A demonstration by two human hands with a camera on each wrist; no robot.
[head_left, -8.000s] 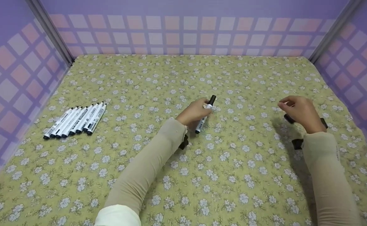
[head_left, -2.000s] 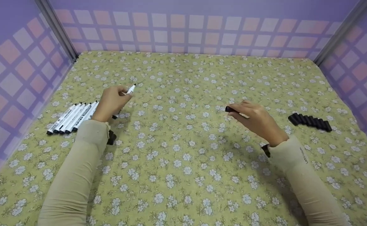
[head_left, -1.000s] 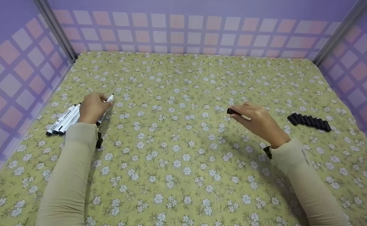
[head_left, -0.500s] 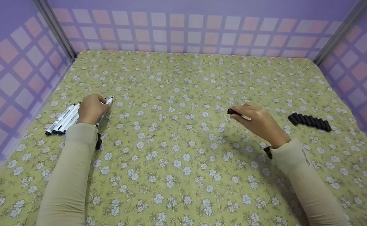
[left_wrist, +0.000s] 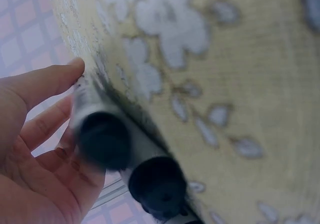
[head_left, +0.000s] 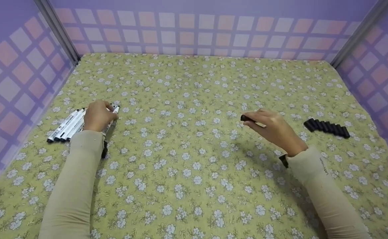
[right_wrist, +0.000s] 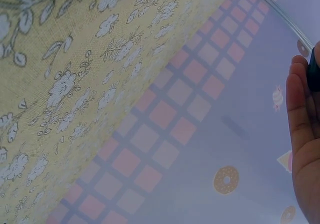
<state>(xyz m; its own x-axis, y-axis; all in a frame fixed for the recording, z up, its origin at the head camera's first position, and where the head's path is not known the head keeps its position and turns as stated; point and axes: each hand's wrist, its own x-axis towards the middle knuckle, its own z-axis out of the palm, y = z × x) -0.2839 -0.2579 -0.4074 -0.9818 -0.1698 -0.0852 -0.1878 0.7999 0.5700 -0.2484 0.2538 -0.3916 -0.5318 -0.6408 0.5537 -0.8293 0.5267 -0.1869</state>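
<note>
In the head view my left hand [head_left: 98,116] is at the right end of a row of white markers [head_left: 68,126], its thumb and fingers on an uncapped marker [head_left: 116,109] whose pointed tip faces away from me. The left wrist view shows the thumb and fingers on either side of that marker's dark-ended barrel [left_wrist: 102,129], beside another marker [left_wrist: 159,184]. Above the cloth at centre right, my right hand [head_left: 273,127] pinches a black marker cap [head_left: 245,118]. Only part of this cap and hand shows at the right wrist view's edge.
A slanted row of several black caps [head_left: 327,128] lies at the right. A yellow flowered cloth [head_left: 187,149] covers the table. Purple panels with pink and white squares [head_left: 200,30] enclose the back and sides.
Earlier my left hand held a capped marker mid-table; then it carried the uncapped marker left and lowered it beside the row. The right hand moved from the cap row and now holds a cap, nearly still.
</note>
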